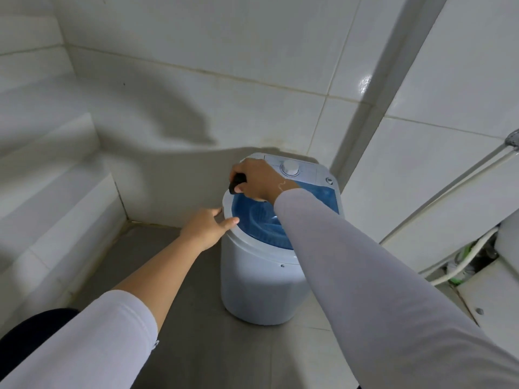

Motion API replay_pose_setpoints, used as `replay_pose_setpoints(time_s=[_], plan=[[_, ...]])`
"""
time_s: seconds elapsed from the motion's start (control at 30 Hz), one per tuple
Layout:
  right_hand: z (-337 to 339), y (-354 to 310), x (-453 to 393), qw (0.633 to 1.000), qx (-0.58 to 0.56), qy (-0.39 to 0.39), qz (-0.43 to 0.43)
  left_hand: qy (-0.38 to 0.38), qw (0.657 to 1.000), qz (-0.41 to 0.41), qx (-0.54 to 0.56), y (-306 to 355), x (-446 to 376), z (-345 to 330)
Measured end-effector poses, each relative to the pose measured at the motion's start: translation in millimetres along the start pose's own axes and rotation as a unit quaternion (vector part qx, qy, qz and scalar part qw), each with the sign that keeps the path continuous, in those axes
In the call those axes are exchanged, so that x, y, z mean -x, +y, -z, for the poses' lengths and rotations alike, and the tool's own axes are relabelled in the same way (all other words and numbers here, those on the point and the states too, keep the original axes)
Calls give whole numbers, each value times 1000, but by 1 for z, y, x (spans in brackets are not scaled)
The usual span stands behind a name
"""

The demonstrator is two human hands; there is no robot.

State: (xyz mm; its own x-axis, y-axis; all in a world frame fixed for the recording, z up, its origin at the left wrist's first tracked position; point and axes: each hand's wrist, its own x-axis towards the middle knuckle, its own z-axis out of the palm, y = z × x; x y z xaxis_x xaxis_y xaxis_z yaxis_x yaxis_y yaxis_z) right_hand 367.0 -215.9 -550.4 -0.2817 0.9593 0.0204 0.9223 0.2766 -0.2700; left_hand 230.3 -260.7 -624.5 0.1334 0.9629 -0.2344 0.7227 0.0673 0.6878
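Washing machine (pixel 261 284): small, white, blue top; right hand (pixel 259 179) grips black piece (pixel 238 183).

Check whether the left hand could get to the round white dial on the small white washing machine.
Probably not directly: the left hand touches the machine's near rim, and the right hand, gripping a small black object, sits between it and the dial.

Grey tiled floor (pixel 210 346) bears a small washer (pixel 261 284)
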Motion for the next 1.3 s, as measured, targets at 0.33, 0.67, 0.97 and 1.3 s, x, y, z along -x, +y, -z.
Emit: replay_pose_setpoints(time_s=[0.33,0.67,0.97,1.3], plan=[[-29,1,0,999,51,-3,9,5,1000,-18,22,-3,-4,-2],[-15,32,26,997,72,2,-35,4,999,-22,43,1,0,-2],[-1,64,57,995,52,21,-84,1,998,-20,60,7,4,-3],[13,108,99,987,36,28,-154,6,999,-9,48,10,6,-5]])
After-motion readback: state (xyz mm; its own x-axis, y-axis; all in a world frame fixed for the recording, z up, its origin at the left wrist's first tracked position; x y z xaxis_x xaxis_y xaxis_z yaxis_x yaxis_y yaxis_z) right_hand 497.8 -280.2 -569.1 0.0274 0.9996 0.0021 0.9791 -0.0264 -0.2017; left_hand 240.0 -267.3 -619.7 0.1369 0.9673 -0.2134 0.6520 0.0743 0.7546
